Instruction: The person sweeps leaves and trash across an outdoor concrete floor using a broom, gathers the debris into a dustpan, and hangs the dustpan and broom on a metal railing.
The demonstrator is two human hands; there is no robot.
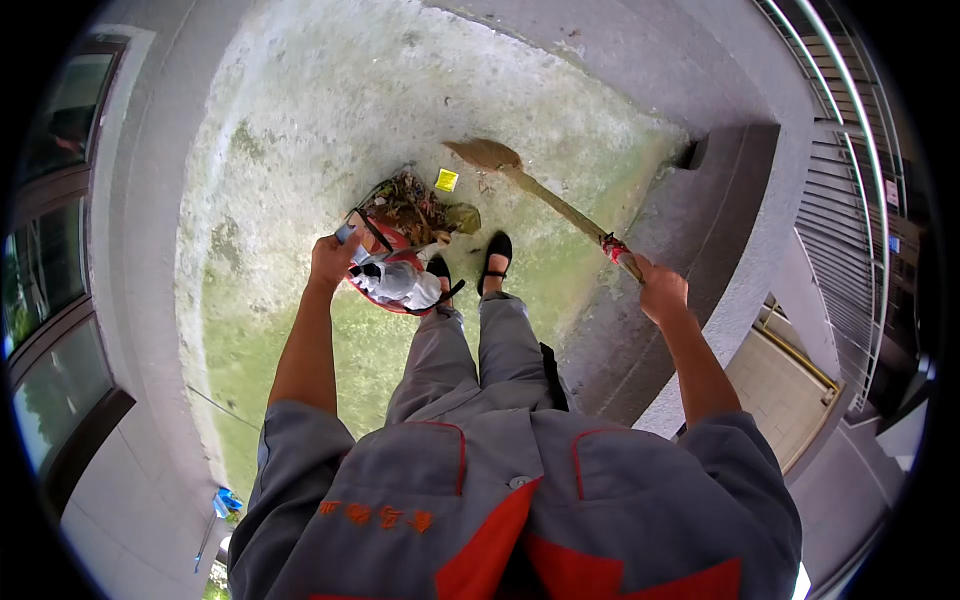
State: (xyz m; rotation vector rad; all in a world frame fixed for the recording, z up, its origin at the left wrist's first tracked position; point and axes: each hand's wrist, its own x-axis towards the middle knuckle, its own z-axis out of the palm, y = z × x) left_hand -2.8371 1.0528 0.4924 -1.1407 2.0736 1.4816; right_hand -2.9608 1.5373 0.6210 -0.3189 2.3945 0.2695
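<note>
My right hand [662, 288] is closed round the end of a long broom handle, wrapped with red near the grip. The broom [570, 212] slants up and left, its brown bristle head on the mossy concrete floor. My left hand [334, 260] is closed on the edge or handle of a red dustpan-like container [385, 240]; its exact grip is partly hidden. Dry leaves and litter [410, 203] fill the container's far end, and a crumpled white and grey plastic bag [403, 284] lies at its near end. A yellow packet [446, 180] lies on the floor between the leaves and the bristles.
My feet in black shoes [494, 262] stand beside the container. A raised concrete ledge [715, 220] runs along the right, with metal railings [850, 200] beyond. Windows [60, 270] line the left wall. A blue object [228, 502] is at the lower left.
</note>
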